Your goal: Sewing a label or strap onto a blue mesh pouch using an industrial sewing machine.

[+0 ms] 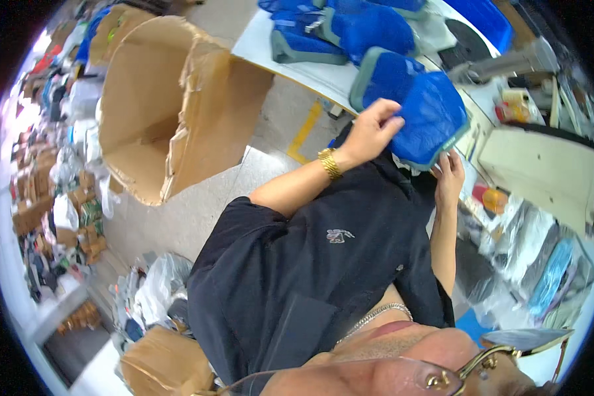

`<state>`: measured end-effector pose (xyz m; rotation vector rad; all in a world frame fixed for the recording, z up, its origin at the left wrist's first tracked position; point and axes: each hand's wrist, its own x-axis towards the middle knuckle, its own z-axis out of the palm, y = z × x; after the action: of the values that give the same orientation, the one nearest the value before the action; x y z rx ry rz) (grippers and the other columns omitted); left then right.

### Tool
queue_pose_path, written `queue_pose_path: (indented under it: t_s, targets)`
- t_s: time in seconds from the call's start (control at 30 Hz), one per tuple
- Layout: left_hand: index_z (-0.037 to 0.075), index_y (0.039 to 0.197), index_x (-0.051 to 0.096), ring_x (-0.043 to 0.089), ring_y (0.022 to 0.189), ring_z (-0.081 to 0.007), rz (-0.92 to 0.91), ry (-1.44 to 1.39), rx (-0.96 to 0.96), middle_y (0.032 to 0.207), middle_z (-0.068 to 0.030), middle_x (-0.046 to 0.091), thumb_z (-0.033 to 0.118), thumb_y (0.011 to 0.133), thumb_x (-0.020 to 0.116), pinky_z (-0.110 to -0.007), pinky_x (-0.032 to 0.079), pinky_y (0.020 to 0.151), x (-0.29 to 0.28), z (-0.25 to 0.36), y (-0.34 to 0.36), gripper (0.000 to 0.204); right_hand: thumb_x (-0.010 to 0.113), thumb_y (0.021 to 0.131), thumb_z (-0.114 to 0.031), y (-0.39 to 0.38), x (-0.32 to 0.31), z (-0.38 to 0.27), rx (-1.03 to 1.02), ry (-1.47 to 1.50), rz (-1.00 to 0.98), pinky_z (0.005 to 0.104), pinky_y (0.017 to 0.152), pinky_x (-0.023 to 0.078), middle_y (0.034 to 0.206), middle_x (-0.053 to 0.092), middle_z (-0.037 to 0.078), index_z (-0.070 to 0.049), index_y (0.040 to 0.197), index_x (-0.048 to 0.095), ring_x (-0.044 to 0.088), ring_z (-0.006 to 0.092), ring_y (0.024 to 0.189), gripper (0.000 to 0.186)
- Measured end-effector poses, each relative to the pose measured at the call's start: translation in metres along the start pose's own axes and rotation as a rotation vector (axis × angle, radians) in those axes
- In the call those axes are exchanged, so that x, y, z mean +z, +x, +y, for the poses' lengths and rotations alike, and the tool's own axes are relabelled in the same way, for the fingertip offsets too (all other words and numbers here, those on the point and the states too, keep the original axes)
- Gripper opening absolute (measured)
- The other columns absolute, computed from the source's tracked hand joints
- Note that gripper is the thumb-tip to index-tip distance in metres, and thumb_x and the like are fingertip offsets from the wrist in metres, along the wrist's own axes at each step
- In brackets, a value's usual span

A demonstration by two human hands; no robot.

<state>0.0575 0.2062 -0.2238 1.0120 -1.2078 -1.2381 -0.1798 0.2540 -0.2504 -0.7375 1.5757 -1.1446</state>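
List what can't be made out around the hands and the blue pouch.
- Head view, right hand: its fingertips go behind the blue pouch, so its grip is unclear.
- Head view, blue pouch: the left hand covers one corner.
- Head view, piled goods at the left rim: too small and blurred.

Counts at the sewing table

Two hands: left hand (369, 129) and right hand (450, 177), both on one blue mesh bag (432, 119). About four more blue mesh bags (369, 30) lie along the white table (290, 63) edge. One large open cardboard box (171, 105) stands alongside.
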Motion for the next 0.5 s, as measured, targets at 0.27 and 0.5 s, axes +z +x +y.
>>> queue_pose_path:
  t_s: [0.27,0.5]
  targets:
    - [0.000,0.126,0.057,0.062,0.097,-0.0103,0.061,-0.107,-0.277,0.111,-0.0068,0.067,0.006,0.097,0.060,-0.025,0.051,0.082,-0.048,-0.031,0.014,0.030,0.064,0.094,-0.014,-0.007,0.022,-0.044,-0.096,0.103,-0.154,0.0259,0.071,0.054,0.100,0.068,0.003,-0.002,0.118,0.061,0.063,0.0099,0.087,0.027]
    - [0.006,0.121,0.062,0.056,0.118,-0.0331,-0.061,0.705,0.358,0.126,-0.0168,0.061,0.019,0.084,0.074,-0.039,0.043,0.101,-0.028,0.003,0.010,0.041,0.067,0.092,-0.016,-0.014,0.028,-0.044,-0.185,-0.004,-0.070,0.0236,0.064,0.055,0.094,0.069,0.003,-0.002,0.114,0.062,0.064,0.0080,0.080,0.026]
